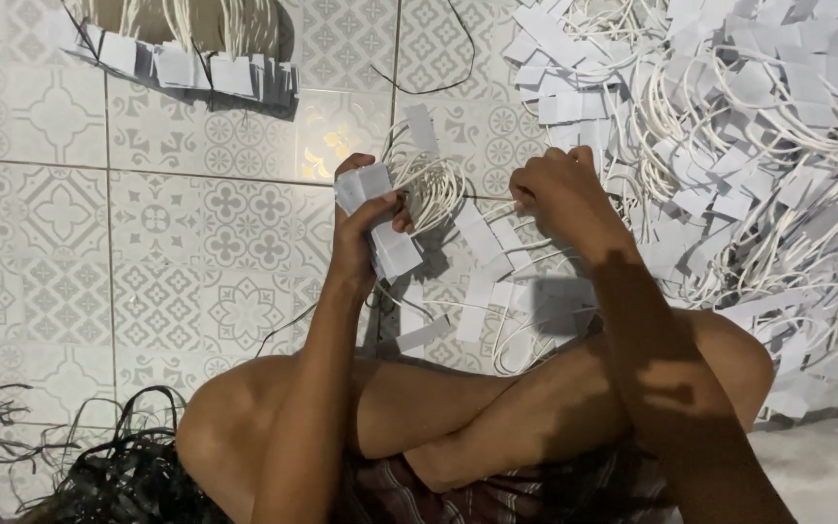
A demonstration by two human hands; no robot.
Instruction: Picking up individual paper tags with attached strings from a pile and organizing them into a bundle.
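**Hands Bundling White Tags on a Tiled Floor**

Nearest the camera, the person's crossed bare legs (458, 408) fill the lower frame, with a tangle of black cords (99, 471) lying on the floor at the lower left. Above the knees, the left hand (361, 228) has its fingers (351, 167) closed tightly around a bundle of white paper tags (380, 218) with looped white strings (431, 184); the tags stick out above and below the fist. Just to the right, the right hand (560, 194) has its fingers (526, 189) pinched shut on a white string that runs toward the bundle. Loose white tags (497, 281) lie scattered on the patterned tile floor (147, 223) beneath and between the two hands. Farther right, a big heap of tags and strings (758, 126) spreads across the floor, touching the area by the right hand. At the far upper left, well apart, a neat row of tags (196, 70) lies along the floor, and a thin black cord (438, 78) curls nearby.
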